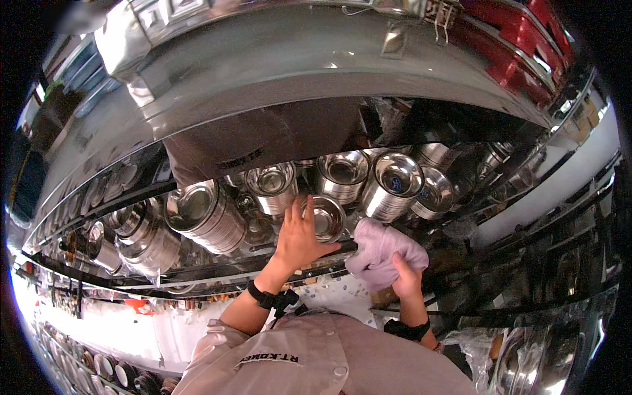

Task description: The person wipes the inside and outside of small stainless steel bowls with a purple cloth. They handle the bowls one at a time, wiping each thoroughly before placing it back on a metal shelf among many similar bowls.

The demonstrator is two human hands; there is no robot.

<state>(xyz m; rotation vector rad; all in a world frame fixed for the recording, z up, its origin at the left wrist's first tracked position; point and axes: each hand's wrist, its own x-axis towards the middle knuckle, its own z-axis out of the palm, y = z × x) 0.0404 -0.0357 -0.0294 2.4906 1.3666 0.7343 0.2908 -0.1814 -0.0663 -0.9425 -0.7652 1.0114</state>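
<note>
My left hand (299,238) is spread flat with its thumb out. It is right at a small round stainless steel bowl (328,220), and its fingers overlap the bowl's left side; whether they touch it I cannot tell. A folded lilac cloth (382,252) is gripped in my right hand (409,279), a little to the right of that bowl. Behind the cloth rises a tall stack of steel bowls (392,195) with a blue mark inside the top one. Two more steel stacks, one at the left (271,185) and one in the middle (344,173), stand beyond my left hand.
A wide stack of steel dishes (205,217) leans on the shelf to my left, with plastic-wrapped ones (148,249) beside it. A glossy dark shelf (296,126) overhangs the bowls. Red boxes (518,54) are at the upper right, and wrapped metal ware (535,358) at the lower right.
</note>
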